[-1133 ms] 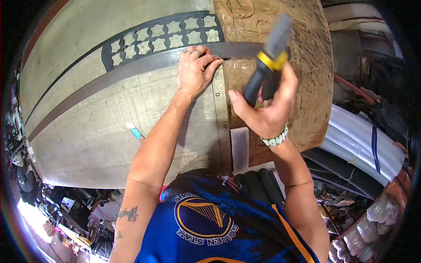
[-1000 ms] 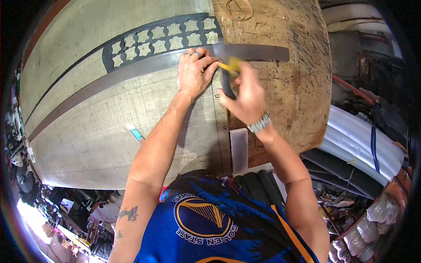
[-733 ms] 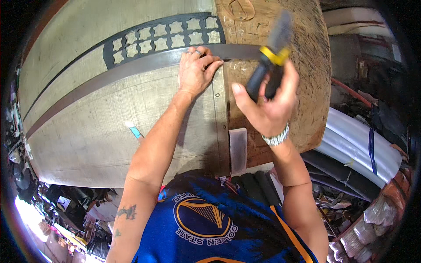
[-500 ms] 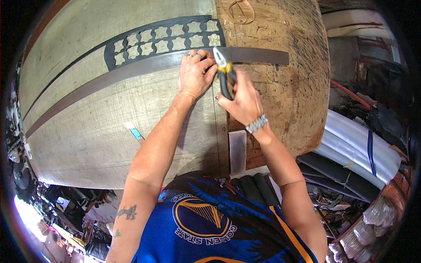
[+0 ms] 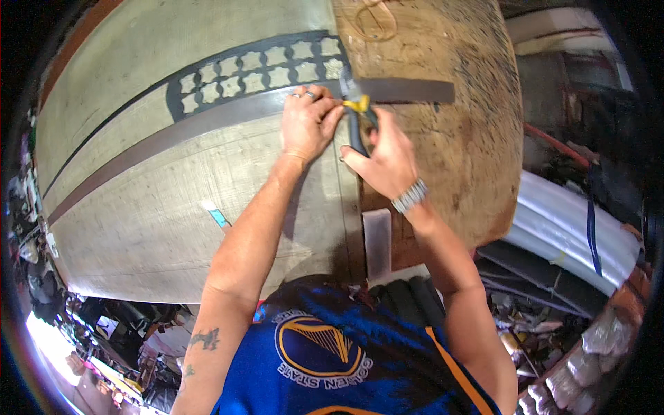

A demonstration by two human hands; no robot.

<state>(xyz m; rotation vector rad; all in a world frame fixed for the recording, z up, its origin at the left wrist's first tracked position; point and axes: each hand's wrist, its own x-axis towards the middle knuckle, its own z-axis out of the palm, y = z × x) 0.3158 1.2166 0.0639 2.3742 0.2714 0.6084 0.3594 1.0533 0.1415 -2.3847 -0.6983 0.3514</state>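
Note:
My right hand [image 5: 387,149] grips pliers [image 5: 356,131] with black and yellow handles. Their metal jaws point away from me, smeared by motion, over a long dark flat strip [image 5: 207,120]. Just left of the jaws, my left hand [image 5: 309,124] rests at the strip's near edge with bent fingers and the thumb pressed to them; what they pinch, if anything, is too small to make out. Beyond the strip lies a black sheet [image 5: 175,104] with two rows of star-like cut-outs, its right end close to the pliers.
The worktable joins a pale panel [image 5: 152,187] and a scratched wooden board [image 5: 449,159]. A blue-marked cutter-like tool [image 5: 218,216] lies by my left forearm, a grey block [image 5: 377,242] at the near edge. A looped cord [image 5: 373,21] lies far off; silvery rolls [image 5: 574,221] stand at the right.
The pliers' jaws have shifted slightly and now blur over the strip. My left hand stays in nearly the same place. The whole view has tilted a little.

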